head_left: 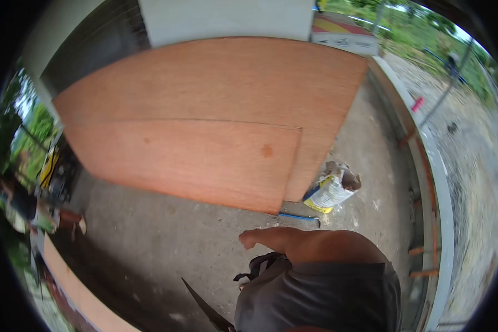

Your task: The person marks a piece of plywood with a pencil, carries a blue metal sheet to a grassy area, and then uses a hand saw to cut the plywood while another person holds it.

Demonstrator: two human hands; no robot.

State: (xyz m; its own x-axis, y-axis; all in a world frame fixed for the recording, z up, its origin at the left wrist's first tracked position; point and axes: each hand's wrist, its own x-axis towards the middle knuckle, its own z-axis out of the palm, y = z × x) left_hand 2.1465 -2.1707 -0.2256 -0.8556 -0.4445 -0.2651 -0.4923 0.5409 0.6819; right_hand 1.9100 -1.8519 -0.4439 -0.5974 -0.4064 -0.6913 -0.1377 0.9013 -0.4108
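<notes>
My right arm reaches across the front of my body, and my right hand hangs over the concrete floor with its fingers curled together. Nothing shows in it. A dark tapered blade like a handsaw's juts up from the bottom edge, left of my grey shirt. Its handle end is cut off, and my left hand is out of sight. Beyond my right hand lies a blue bar with a hooked end. It rests by the corner of a smaller plywood sheet, which overlaps a larger plywood sheet.
A torn, open sack stands right of the plywood. A low wall borders the floor at the right, with gravel outside. Another person is at the far left, near a dark and yellow machine. A printed carton sits behind.
</notes>
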